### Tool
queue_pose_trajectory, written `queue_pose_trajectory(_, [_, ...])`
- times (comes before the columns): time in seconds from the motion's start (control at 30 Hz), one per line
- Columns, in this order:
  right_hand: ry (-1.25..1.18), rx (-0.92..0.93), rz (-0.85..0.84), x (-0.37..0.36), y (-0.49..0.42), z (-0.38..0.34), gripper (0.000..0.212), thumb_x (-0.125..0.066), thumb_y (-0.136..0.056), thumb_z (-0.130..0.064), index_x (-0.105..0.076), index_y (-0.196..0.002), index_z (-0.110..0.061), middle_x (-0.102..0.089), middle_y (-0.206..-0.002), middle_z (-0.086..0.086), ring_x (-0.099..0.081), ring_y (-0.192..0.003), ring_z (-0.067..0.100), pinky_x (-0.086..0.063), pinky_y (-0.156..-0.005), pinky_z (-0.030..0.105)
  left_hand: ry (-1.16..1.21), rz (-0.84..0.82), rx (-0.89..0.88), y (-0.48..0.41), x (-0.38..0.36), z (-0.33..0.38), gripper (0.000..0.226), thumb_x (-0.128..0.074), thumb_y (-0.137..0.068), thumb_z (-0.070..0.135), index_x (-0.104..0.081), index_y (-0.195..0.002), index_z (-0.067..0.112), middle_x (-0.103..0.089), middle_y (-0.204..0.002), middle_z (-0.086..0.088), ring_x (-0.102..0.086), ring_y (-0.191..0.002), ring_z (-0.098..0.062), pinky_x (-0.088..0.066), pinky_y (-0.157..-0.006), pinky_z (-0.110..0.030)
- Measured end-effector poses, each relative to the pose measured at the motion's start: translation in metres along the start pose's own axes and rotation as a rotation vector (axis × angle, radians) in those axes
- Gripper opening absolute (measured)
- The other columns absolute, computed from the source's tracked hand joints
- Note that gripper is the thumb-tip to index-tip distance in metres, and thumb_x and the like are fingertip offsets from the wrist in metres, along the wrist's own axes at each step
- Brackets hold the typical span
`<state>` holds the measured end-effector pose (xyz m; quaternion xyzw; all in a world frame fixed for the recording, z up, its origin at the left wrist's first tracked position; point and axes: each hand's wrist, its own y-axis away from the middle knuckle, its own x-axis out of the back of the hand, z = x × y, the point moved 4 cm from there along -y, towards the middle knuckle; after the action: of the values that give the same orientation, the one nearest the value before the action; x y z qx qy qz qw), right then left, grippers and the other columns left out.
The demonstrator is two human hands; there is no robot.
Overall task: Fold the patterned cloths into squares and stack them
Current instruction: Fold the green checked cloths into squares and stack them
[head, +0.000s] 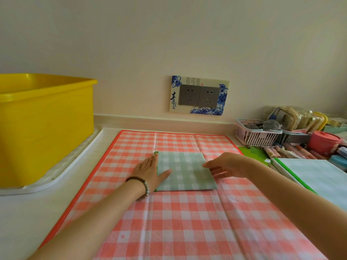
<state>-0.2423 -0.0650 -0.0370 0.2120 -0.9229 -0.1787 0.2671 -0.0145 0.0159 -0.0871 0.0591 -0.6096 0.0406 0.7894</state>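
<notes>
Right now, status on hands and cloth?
Left hand flat, pressing green checked cloth, folded square. Right hand open at its right edge. Red checked cloth spread underneath, unfolded. Nothing in the way.

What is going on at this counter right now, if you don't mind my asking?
A person is folding checked cloths. A green checked cloth, already folded into a square, lies on a spread-out red checked cloth. The left hand presses flat on its left edge, while the right hand rests open at its right edge. More folded cloths sit stacked to the right.
</notes>
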Motion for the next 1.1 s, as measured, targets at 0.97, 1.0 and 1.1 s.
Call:
queue_pose_trajectory(0.97, [-0.221,0.32,0.232,0.14,0.14,0.018,0.033,-0.066,-0.083,-0.012,-0.06,-0.11,-0.031,-0.069,-0.104,0.003,-0.067,-0.088,0.023,-0.059,-0.063,0.034,1.585,-0.197,-0.161,0.017,0.053,0.171,0.015,-0.063,-0.088,0.019,-0.066,-0.097,0.008,-0.072,-0.082,-0.002,-0.07,-0.067,-0.011,-0.055,-0.058,-0.021])
queue_pose_trajectory(1.0, [-0.211,0.303,0.244,0.153,0.143,0.026,0.034,-0.066,-0.083,-0.012,-0.06,-0.111,-0.03,-0.068,-0.105,0.003,-0.066,-0.089,0.022,-0.058,-0.065,0.035,1.589,-0.228,-0.18,0.017,0.052,0.186,0.015,-0.063,-0.088,0.018,-0.066,-0.098,0.007,-0.072,-0.083,-0.004,-0.07,-0.067,-0.012,-0.056,-0.058,-0.021])
queue_pose_trajectory(1.1, [-0.205,0.232,0.297,0.186,0.154,0.052,0.035,-0.066,-0.082,-0.011,-0.059,-0.114,-0.026,-0.066,-0.108,0.006,-0.064,-0.094,0.026,-0.056,-0.073,0.039,1.611,-0.338,-0.227,0.018,0.043,0.226,0.013,-0.059,-0.09,0.012,-0.065,-0.098,0.004,-0.07,-0.083,-0.005,-0.069,-0.064,-0.012,-0.058,-0.06,-0.023])
